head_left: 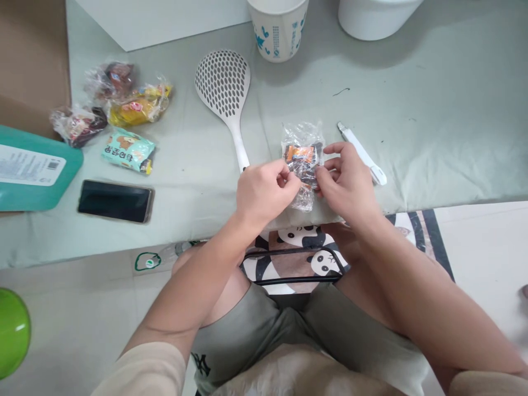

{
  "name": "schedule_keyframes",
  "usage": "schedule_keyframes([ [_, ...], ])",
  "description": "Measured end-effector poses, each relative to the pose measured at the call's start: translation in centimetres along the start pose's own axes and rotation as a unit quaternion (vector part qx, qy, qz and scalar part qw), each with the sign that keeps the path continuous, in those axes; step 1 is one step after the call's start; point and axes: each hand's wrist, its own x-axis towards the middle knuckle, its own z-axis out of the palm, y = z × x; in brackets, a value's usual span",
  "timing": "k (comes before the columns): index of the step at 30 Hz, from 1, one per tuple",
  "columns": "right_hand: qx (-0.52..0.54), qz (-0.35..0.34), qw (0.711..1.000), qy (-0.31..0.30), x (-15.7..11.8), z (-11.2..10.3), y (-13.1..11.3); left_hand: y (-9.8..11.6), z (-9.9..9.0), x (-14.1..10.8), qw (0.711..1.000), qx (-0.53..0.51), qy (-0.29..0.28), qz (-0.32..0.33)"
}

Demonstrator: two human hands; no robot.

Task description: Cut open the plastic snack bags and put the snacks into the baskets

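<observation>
A clear plastic snack packet with an orange-and-black label lies on the cloth-covered table between my hands. My left hand has its fingers curled and pinched at the packet's lower left side. My right hand holds the right edge between thumb and fingers, the index finger reaching over the upper corner. Just beyond my right hand lies a slim white tool, like a utility knife, partly hidden by that hand. A white skimmer rests to the left, its handle end running behind my left hand.
Several wrapped snacks, including a yellow one and a teal packet, lie at left above a phone. A teal package is at the left edge. A paper cup and a white container stand at the back.
</observation>
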Motion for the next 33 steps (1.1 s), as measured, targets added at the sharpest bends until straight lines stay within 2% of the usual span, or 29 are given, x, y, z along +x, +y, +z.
schedule_keyframes([
  [9, 0.021, -0.038, 0.999, -0.011, 0.0, 0.4, 0.4, 0.2, 0.4, 0.9, 0.999, 0.015, -0.028, -0.011],
  [14, 0.028, -0.006, 1.0, -0.006, 0.2, 0.3, 0.4, -0.7, -1.0, 0.9, 0.998, -0.052, 0.018, -0.022],
  [17, 0.026, 0.006, 1.0, -0.002, 0.3, 0.1, 0.1, -1.4, -2.1, 0.9, 0.996, -0.055, 0.053, -0.035],
  [21, -0.016, 0.018, 1.0, 0.001, 0.5, -0.1, 0.0, -2.4, -3.1, 1.0, 0.996, -0.031, 0.065, -0.056],
  [24, -0.106, -0.033, 0.993, 0.032, 0.4, -0.3, 0.5, -3.0, -3.4, 0.8, 0.997, 0.021, 0.035, -0.071],
  [26, -0.164, -0.091, 0.98, 0.071, 0.3, -0.4, 0.8, -3.2, -3.5, 0.7, 0.996, 0.049, 0.066, -0.024],
  [28, -0.186, -0.169, 0.964, 0.085, 0.0, -0.4, 0.9, -3.2, -3.6, 0.4, 0.987, 0.06, 0.108, 0.1],
  [29, -0.186, -0.217, 0.955, 0.075, -0.1, -0.4, 0.9, -3.3, -3.5, 0.3, 0.977, 0.066, 0.109, 0.174],
  [31, -0.182, -0.306, 0.934, 0.032, -0.3, -0.2, 0.9, -3.3, -3.3, 0.2, 0.951, 0.087, 0.059, 0.29],
  [33, -0.192, -0.352, 0.916, -0.015, -0.6, 0.1, 0.9, -3.4, -3.0, 0.2, 0.938, 0.107, 0.005, 0.33],
])
